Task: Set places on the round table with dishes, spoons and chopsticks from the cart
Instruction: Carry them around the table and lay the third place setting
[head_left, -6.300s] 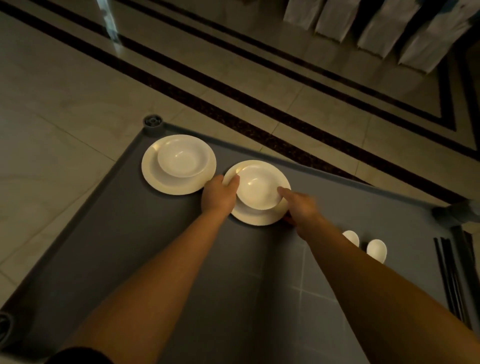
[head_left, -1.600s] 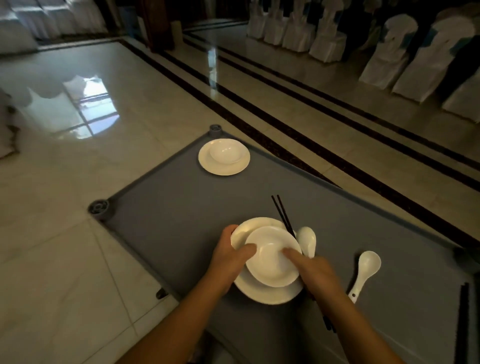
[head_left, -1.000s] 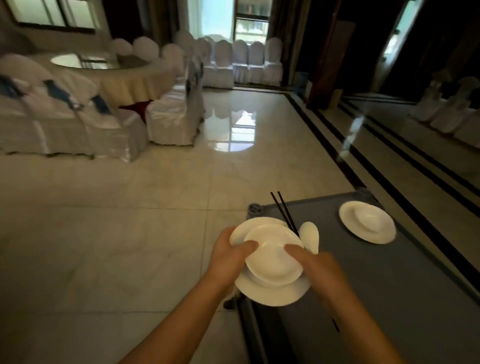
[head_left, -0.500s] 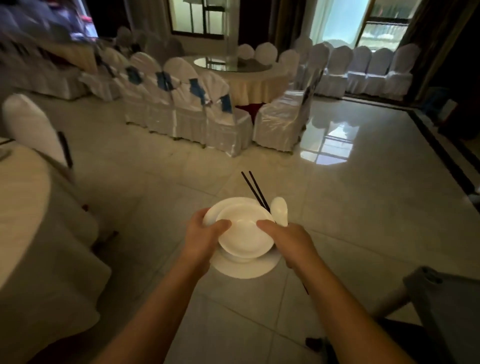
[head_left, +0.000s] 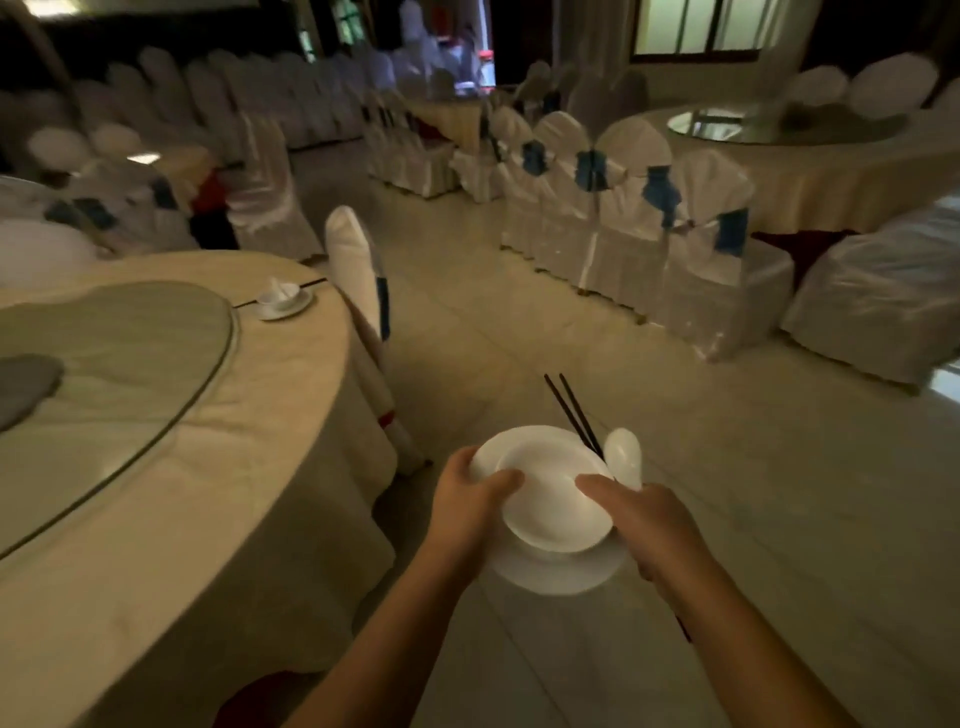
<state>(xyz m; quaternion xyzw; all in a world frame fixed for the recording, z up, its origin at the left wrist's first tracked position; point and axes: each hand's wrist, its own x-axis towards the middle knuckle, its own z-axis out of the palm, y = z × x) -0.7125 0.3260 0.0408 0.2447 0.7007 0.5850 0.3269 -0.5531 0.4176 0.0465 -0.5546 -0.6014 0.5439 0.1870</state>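
White china is stacked bowl on plate over the floor, off the counter edge, left hand clamping them, right hand also pinching spoon and chopsticks; a tilt could slide the bowl off.

The plate lies mostly under the bowl, and the right hand hides the spoon's handle.

Dim hall, covered chairs, tiled floor
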